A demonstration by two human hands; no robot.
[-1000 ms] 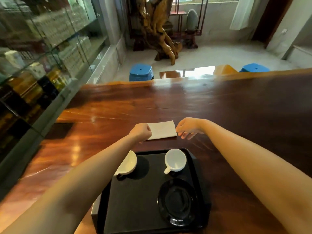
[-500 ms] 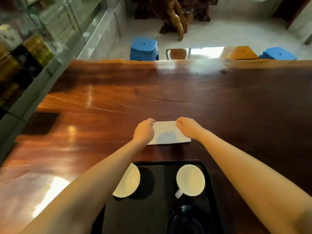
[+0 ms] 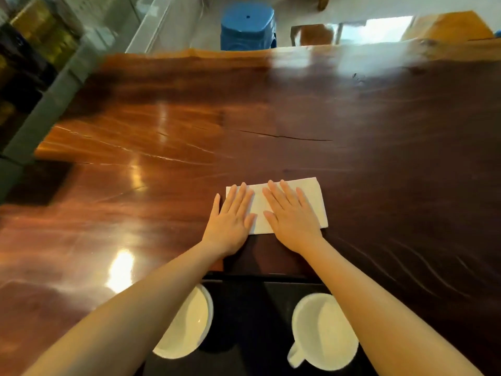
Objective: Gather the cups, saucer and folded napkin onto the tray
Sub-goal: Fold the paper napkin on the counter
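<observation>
A white folded napkin (image 3: 314,202) lies flat on the dark wooden table (image 3: 162,147), just beyond the tray. My left hand (image 3: 231,215) rests palm down on its left end, fingers spread. Beside it my right hand (image 3: 290,215) presses flat on the napkin's middle. The black tray (image 3: 252,308) sits at the bottom edge. On it stand two white cups: one (image 3: 187,329) partly under my left forearm, the other (image 3: 320,332) with its handle toward me. The saucer is out of frame.
A blue plastic stool (image 3: 246,25) stands beyond the table's far edge, with an orange stool (image 3: 447,25) further right. A glass display cabinet (image 3: 32,55) runs along the left side.
Both hands went from pinching the napkin's edges to lying flat on it with fingers spread. The view tilted down and closer, so the saucer dropped out of frame.
</observation>
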